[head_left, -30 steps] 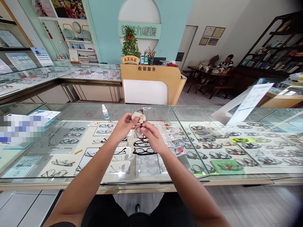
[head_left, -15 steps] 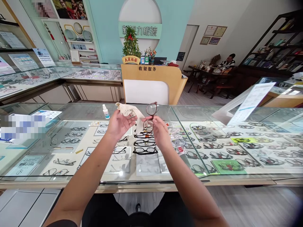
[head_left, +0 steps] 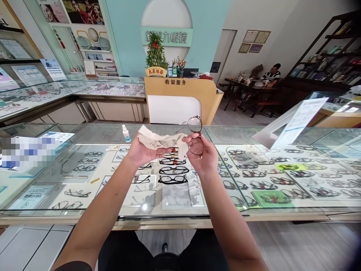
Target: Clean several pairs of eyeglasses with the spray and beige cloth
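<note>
Above the glass counter, my left hand (head_left: 142, 152) grips one end of a cream cleaning cloth (head_left: 160, 140), its lower fingers partly stretched out. The cloth spans across to my right hand (head_left: 207, 158), whose thumb and fingers pinch a pair of brown-rimmed eyeglasses (head_left: 194, 124) near the bridge. The glasses are turned on end, one lens above the other, with the lower lens in front of my right palm. The cloth's far end touches my right fingertips; whether they grip it too, I cannot tell. Behind my left hand, a small white spray bottle (head_left: 126, 133) stands on the glass.
Inside the glass display counter (head_left: 141, 212) lie rows of spectacle frames (head_left: 173, 180). A sign stand (head_left: 299, 122) rises at the right, and papers (head_left: 28, 152) lie at the left. Beyond is a wooden cashier desk (head_left: 175, 101); a person (head_left: 272, 73) sits at a far table.
My right hand has moved right with the glasses and turned its palm more toward me. The cloth is now stretched wider between my hands; my left hand has barely moved.
</note>
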Demonstrator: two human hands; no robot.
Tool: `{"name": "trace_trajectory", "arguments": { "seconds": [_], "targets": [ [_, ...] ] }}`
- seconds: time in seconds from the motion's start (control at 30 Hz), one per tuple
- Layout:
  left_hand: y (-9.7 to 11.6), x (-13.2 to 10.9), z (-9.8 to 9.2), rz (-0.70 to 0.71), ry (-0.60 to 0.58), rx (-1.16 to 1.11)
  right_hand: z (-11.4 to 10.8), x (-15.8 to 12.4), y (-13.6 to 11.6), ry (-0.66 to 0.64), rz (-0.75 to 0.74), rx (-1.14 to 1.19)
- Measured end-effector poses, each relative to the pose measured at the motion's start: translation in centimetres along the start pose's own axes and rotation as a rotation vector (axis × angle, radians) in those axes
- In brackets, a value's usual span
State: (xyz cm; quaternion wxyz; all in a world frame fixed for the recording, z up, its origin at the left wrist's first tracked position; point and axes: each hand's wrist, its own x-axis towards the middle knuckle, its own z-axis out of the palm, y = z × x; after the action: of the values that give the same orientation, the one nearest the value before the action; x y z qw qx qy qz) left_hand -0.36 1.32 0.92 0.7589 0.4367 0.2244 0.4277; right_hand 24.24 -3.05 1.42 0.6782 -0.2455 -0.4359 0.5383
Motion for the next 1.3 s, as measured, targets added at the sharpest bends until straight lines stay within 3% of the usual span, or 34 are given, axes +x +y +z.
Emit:
{"name": "trace_trajectory", "arguments": {
  "seconds": [0.27,0.43,0.53,0.73,0.9,1.1,1.3],
  "targets": [
    [-0.5,-0.2,0.8,-0.165,-0.148,0.202,0.0,-0.6,-1.1,-0.102,-0.029,-0.028],
    [-2.0,-0.5,2.8,-0.011,-0.202,0.437,0.1,-0.8,-0.9,-0.190,0.024,0.041],
    [-2.6,-1.1,4.1,0.185,-0.115,0.574,0.0,-1.0,-0.8,-0.214,-0.012,0.024],
    [-3.7,-2.4,5.8,0.560,0.217,0.762,0.3,-1.4,-1.1,-0.230,-0.021,-0.053],
    [-4.3,-2.2,5.2,0.765,0.272,0.969,0.6,-1.6,-0.8,-0.317,0.037,-0.033],
    [-4.2,-1.6,4.2,0.786,0.319,1.001,0.5,-1.4,-0.2,-0.313,0.057,-0.013],
    [-3.1,-0.9,4.0,0.632,0.513,0.709,0.8,-1.1,-0.1,-0.242,0.031,-0.031]
  ]
}}
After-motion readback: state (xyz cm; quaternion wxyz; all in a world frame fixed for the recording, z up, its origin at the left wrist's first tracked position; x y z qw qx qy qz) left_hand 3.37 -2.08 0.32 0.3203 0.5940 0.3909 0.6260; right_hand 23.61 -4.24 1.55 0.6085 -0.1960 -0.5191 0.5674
